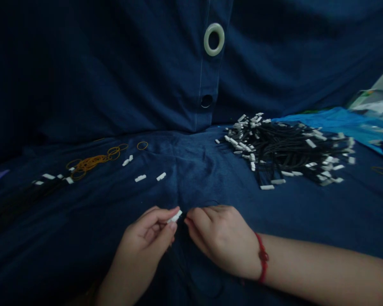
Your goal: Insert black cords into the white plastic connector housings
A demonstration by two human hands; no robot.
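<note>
My left hand [143, 238] is closed, with a small white connector-like piece [175, 216] pinched between thumb and fingers. Thin black cords [181, 265] hang dimly below it. Just to the right, my right hand [220, 238], with a red bracelet at the wrist, is closed in a pinch. A thin dark strand arcs over its knuckles and seems to run into its fingertips, which are mostly hidden. The two hands nearly meet. Beyond them lie a few loose white pieces [140, 178] on the dark blue cloth.
At the right is a heap of black cords [284, 142] with white ends. Orange rubber bands [94, 162] lie at the left, near more white-ended cords [48, 176]. A dark blue curtain [130, 68] with a ring [214, 39] rises behind; bright blue material [335, 121] is far right.
</note>
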